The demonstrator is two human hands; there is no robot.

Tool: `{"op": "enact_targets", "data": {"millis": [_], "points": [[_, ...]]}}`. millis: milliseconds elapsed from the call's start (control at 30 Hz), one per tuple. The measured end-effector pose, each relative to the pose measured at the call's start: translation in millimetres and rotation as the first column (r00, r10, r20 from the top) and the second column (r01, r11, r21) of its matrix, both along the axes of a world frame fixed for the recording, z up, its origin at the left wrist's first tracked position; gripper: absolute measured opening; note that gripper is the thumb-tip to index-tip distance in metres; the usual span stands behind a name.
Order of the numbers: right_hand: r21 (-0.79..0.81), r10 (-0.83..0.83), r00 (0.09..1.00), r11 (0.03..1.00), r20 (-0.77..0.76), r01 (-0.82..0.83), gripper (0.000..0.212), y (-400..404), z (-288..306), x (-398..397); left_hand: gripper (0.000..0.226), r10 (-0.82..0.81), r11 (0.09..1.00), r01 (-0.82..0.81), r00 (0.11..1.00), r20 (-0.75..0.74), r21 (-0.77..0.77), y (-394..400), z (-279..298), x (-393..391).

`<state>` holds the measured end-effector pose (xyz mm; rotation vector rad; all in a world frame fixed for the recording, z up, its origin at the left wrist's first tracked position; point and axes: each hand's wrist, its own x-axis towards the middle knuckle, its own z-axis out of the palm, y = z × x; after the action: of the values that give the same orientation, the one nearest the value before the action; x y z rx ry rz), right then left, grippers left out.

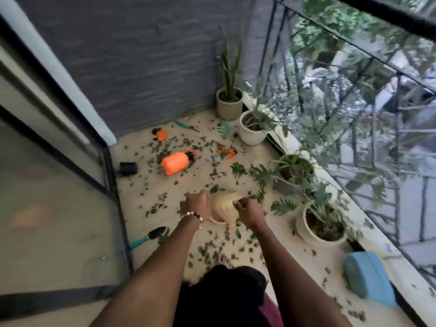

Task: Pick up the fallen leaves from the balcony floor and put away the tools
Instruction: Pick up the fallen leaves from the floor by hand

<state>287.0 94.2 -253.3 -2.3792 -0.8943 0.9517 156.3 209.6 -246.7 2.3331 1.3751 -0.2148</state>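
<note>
Balcony floor [278, 161]: sandy-coloured, strewn near to far with small fallen leaves [207, 253].
Tools: orange sprayer [175, 162] lay far left; teal-handled trowel [147, 237] near left.
Bag [224, 208]: tan, mid-floor between both hands.
Left hand [197, 205]: closed on the bag's left rim.
Right hand [247, 212]: fingers pinched together; on what, unclear.
Advice: hold the mouth wide, gather nearest leaves first.

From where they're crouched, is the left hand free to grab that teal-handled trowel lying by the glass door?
Probably yes. The teal-handled trowel with the dark blade lies uncovered on the floor beside the left forearm, only leaves around it. But the left hand is gripping the beige bag, so it must let go first.
</note>
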Motion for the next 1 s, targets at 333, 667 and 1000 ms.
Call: {"op": "enact_targets", "data": {"millis": [333,667,1000], "points": [[0.056,0.190,0.981,0.980,0.028,-0.191,0.031,159,5,63,0.034,0.255,0.967,-0.255,0.967,0.012,0.014,116,2,29],[0.042,0.298,0.953,0.953,0.057,-0.300,0.034,294,-20,83,0.030,0.289,0.956,-0.288,0.957,0.021,-0.050,243,-19,50],[-0.048,0.217,0.976,0.975,-0.027,-0.218,0.028,482,-39,96,0.034,0.255,0.960,-0.256,0.967,-0.019,-0.116,451,-45,52]]}}
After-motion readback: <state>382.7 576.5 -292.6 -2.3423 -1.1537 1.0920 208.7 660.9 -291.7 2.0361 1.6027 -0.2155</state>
